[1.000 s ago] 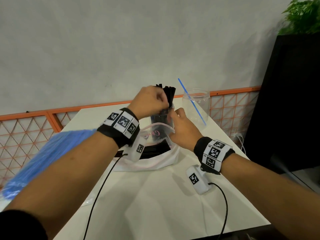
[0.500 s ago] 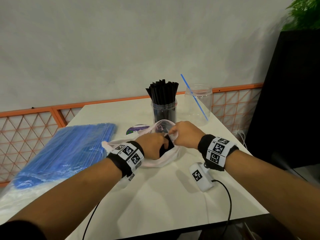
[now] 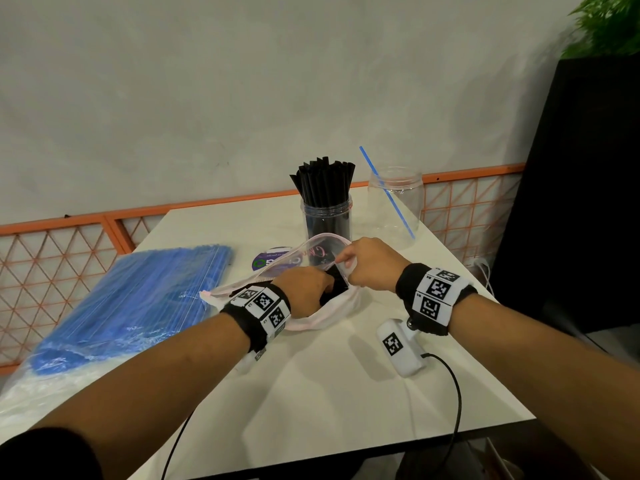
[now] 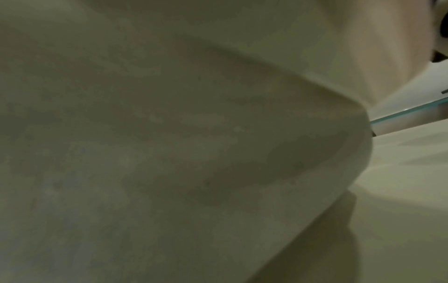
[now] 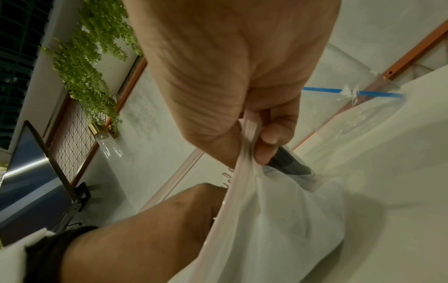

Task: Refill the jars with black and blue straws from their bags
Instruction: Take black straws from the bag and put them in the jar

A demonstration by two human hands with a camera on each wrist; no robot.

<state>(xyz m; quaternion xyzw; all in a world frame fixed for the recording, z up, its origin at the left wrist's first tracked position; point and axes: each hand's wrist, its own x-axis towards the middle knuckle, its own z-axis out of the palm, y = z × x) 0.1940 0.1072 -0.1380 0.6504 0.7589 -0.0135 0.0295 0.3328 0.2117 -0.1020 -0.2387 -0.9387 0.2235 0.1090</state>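
A clear zip bag (image 3: 313, 318) lies mid-table with black straws (image 3: 335, 289) inside. My left hand (image 3: 308, 289) reaches into its mouth, and the plastic hides the fingers. My right hand (image 3: 341, 259) pinches the bag's rim and holds it open. The right wrist view shows that pinch (image 5: 252, 151) on the bag (image 5: 290, 220), with black straw ends (image 5: 288, 162) just beyond. Behind the bag stands a jar (image 3: 327, 223) packed with black straws (image 3: 323, 183). To its right, a clear jar (image 3: 398, 202) holds one blue straw (image 3: 388, 194). A bag of blue straws (image 3: 138, 299) lies at the left. Blurred plastic fills the left wrist view.
A round purple lid (image 3: 268, 259) lies behind the bag. An orange lattice rail (image 3: 86, 244) runs along the table's back and left. A black cabinet (image 3: 571, 202) stands close on the right. A white sensor box (image 3: 398, 344) with a cable rests below my right wrist.
My left hand came down from the black-straw jar and went into the bag. My right hand dropped from beside the jar to the bag's rim. Both have held still for the last half second.
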